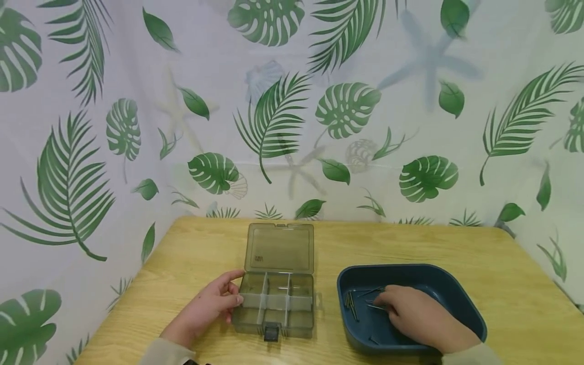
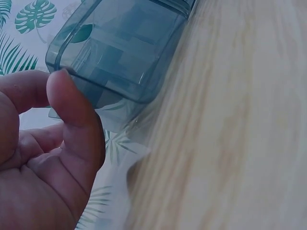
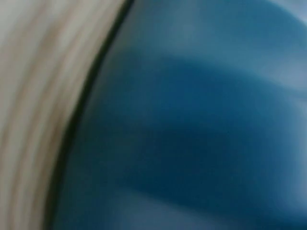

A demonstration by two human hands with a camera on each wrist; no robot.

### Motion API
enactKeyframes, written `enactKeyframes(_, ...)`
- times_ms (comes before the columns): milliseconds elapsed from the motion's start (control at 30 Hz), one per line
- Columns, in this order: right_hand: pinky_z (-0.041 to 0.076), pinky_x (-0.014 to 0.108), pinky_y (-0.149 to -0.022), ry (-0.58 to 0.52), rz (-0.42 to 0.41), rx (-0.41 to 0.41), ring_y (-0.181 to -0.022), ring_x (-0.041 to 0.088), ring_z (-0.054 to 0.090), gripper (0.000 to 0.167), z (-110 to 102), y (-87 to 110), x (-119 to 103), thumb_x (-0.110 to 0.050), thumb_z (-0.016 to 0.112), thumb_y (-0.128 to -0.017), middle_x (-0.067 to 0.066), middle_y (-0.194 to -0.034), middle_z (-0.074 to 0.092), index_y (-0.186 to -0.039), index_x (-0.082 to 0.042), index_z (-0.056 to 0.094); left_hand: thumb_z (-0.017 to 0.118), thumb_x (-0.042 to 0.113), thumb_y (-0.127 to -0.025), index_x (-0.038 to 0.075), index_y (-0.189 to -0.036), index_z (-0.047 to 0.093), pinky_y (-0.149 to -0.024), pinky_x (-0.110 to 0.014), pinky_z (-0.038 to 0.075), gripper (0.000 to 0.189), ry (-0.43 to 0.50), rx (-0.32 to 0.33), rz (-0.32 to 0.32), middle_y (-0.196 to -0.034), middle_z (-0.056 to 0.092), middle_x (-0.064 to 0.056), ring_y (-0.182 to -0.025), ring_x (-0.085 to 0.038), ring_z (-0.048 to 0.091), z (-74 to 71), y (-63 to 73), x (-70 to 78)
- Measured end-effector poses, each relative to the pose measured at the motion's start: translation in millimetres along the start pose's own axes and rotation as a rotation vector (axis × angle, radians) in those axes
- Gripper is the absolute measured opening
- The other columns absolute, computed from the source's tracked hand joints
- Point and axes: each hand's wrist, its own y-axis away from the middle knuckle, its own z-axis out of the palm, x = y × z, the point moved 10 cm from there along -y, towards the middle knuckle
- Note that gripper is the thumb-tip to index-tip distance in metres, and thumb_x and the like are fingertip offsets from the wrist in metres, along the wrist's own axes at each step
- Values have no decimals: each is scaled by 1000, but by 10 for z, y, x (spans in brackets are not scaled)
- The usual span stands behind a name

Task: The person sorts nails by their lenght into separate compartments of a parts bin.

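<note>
A translucent grey compartment box (image 1: 274, 304) stands with its lid (image 1: 280, 248) laid back; its dividers show no contents between them. My left hand (image 1: 212, 304) holds the box by its left side. In the left wrist view, the thumb (image 2: 72, 110) presses the box's rim (image 2: 110, 88). Inside the dark blue tray (image 1: 456, 299), my right hand (image 1: 417, 314) reaches down with bent fingers at several thin silver nails (image 1: 375, 305). Its fingertips are hidden, so I cannot tell whether they pinch any. Brass-coloured screws or nails (image 1: 350, 303) lie near the tray's left wall.
The tray and the box stand on a wood-grain table (image 1: 365, 241), with a strip of tabletop between them. A leaf-patterned cloth (image 1: 292, 126) hangs behind the table and along its sides. The right wrist view is blurred, filled mostly by the blue tray (image 3: 192, 120).
</note>
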Motion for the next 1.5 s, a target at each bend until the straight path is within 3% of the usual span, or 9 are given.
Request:
enactKeyframes(67, 55, 34, -73, -2, -1, 5, -85, 4, 62, 23, -14, 32, 9, -5, 66, -94, -18, -93, 61, -101, -26, 75, 66, 9, -98, -1, -156, 29, -53, -28, 51, 69, 2, -4, -6, -97, 45, -9, -70, -17, 49, 22, 5, -27)
enactKeyframes(233, 51, 29, -67, -29, -25, 85, -76, -2, 54, 17, -157, 81, -39, -14, 68, -96, -21, -88, 58, -94, -31, 71, 65, 8, -98, 0, -156, 29, -53, -29, 51, 70, 15, 6, -11, -99, 45, -9, -66, -15, 47, 34, 12, -47)
enactKeyframes(467, 50, 25, -65, -99, -110, 175, -74, -3, 51, 13, -382, 112, -339, -17, 68, -98, -21, -88, 55, -99, -29, 73, 66, 9, -97, 1, -157, 28, -53, -28, 51, 71, 26, 9, -18, -100, 44, -9, -65, -15, 46, 18, 5, -6)
enactKeyframes(667, 52, 27, -69, -173, -163, 156, -75, -1, 53, 15, -424, 31, -680, -14, 64, -100, -16, -93, 63, -109, -22, 73, 66, 9, -97, 1, -156, 29, -53, -28, 51, 70, 31, 13, -18, -100, 43, -9, -63, -14, 44, 1, 7, -26)
enactKeyframes(900, 48, 26, -65, -170, -249, 177, -73, 0, 51, 21, -428, -103, -1087, -7, 63, -98, -15, -93, 63, -108, -22, 73, 66, 10, -97, 2, -156, 29, -53, -28, 51, 71, 29, 7, -16, -100, 44, -9, -63, -14, 45, 14, -4, -18)
enactKeyframes(1033, 43, 26, -62, -172, -249, 187, -64, 3, 46, 23, -409, -188, -1274, -4, 61, -97, -17, -83, 59, -107, -20, 73, 66, 9, -97, 1, -156, 29, -53, -28, 51, 71, 25, 7, -11, -100, 44, -9, -63, -14, 45, 21, -5, -14)
enactKeyframes(1133, 42, 27, -59, -189, -236, 161, -58, 4, 43, 23, -351, -262, -1368, -3, 60, -97, -18, -74, 53, -109, -18, 73, 66, 9, -97, 1, -156, 29, -53, -28, 51, 70, 30, 8, -14, -100, 44, -9, -62, -14, 45, 28, -9, -21)
enactKeyframes(1500, 43, 28, -57, -208, -213, 114, -56, 5, 45, 22, -152, -451, -1519, -5, 59, -97, -16, -70, 53, -113, -13, 72, 66, 9, -97, 2, -156, 29, -53, -28, 50, 70, 31, 16, -12, -101, 43, -9, -64, -14, 44, 26, -6, -28)
